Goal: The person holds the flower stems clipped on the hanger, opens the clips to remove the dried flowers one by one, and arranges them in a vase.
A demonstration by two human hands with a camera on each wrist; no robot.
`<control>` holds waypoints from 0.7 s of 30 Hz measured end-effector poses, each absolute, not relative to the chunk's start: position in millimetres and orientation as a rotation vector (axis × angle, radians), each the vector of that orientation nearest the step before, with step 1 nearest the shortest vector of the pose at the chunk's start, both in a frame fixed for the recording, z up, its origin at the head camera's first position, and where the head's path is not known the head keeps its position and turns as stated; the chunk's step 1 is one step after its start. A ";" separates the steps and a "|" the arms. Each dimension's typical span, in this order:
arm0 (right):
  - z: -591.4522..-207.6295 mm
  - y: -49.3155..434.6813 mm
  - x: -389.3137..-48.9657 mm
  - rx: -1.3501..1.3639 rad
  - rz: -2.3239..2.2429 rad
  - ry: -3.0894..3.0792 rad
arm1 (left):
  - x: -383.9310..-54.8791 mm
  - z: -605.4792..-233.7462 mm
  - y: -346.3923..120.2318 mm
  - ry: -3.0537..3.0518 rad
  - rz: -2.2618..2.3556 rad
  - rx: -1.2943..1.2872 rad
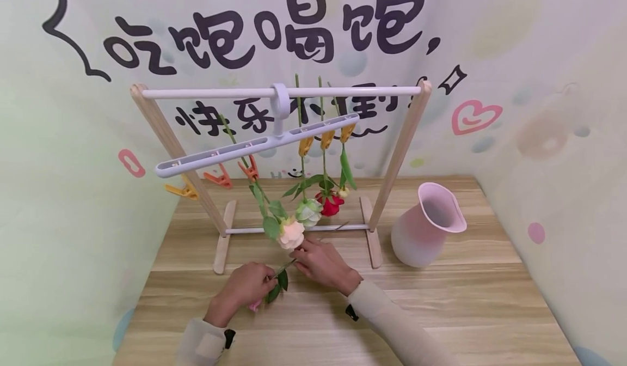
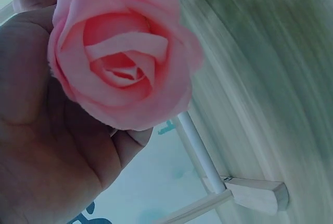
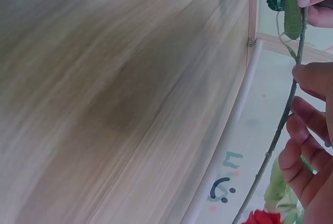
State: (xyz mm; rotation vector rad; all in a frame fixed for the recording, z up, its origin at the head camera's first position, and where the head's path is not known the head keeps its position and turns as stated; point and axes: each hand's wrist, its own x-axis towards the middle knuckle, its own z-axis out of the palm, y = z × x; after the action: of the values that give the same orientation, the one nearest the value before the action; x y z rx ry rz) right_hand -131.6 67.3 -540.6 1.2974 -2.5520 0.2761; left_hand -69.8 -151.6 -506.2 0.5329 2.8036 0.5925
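A pink artificial rose (image 2: 125, 52) is held low over the table, its bloom pointing toward the wearer. My left hand (image 1: 249, 284) pinches its stem near the leaves (image 3: 293, 13). Farther along the bare stem (image 3: 270, 151), my right hand (image 1: 324, 265) pinches it between thumb and fingers, as the right wrist view shows. Just above the right hand hangs a peach-white rose (image 1: 292, 234), upside down from an orange clip (image 1: 250, 168) on the lavender hanger (image 1: 220, 152). Yellow clips hold a pale green flower (image 1: 308, 212), a red rose (image 1: 330, 202) and a small bud (image 1: 343, 192).
The hanger hooks over the top rod (image 1: 206, 93) of a wooden stand (image 1: 400, 151). On its left end, a yellow clip (image 1: 182, 191) and an orange clip (image 1: 219, 178) carry no flower. A pink-and-white vase (image 1: 421, 230) stands right of the stand. A printed wall cloth rises behind.
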 end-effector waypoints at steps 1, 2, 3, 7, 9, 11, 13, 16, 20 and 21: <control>-540.3 67.4 -131.2 1.304 0.272 -2.545 | -69.9 -505.6 -151.8 2.801 0.588 0.539; -540.3 67.6 -131.0 1.311 0.273 -2.539 | -70.0 -505.0 -151.9 2.799 0.584 0.548; -540.2 67.8 -130.7 1.318 0.276 -2.536 | -70.1 -504.4 -152.0 2.795 0.581 0.551; -541.3 69.6 -130.1 1.341 0.288 -2.522 | -70.1 -502.0 -151.6 2.767 0.586 0.561; -542.2 71.1 -130.0 1.349 0.289 -2.516 | -70.1 -501.1 -150.9 2.751 0.595 0.560; -542.2 72.9 -129.5 1.359 0.287 -2.507 | -70.2 -500.9 -150.4 2.741 0.603 0.561; -541.9 74.5 -128.9 1.368 0.282 -2.499 | -70.8 -501.1 -150.1 2.745 0.602 0.561; -540.6 76.8 -127.5 1.378 0.278 -2.491 | -72.1 -501.7 -150.0 2.762 0.594 0.569; -539.6 79.2 -125.1 1.373 0.273 -2.480 | -73.9 -500.7 -150.8 2.793 0.582 0.615; -539.3 79.9 -124.2 1.371 0.274 -2.481 | -74.1 -500.2 -151.1 2.799 0.580 0.624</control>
State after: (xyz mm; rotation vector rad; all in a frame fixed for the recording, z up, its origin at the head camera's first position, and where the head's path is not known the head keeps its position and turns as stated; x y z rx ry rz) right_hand -124.2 79.9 -539.3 1.3710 -2.4807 0.2737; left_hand -74.1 -151.1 -500.2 0.6243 2.7993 0.5802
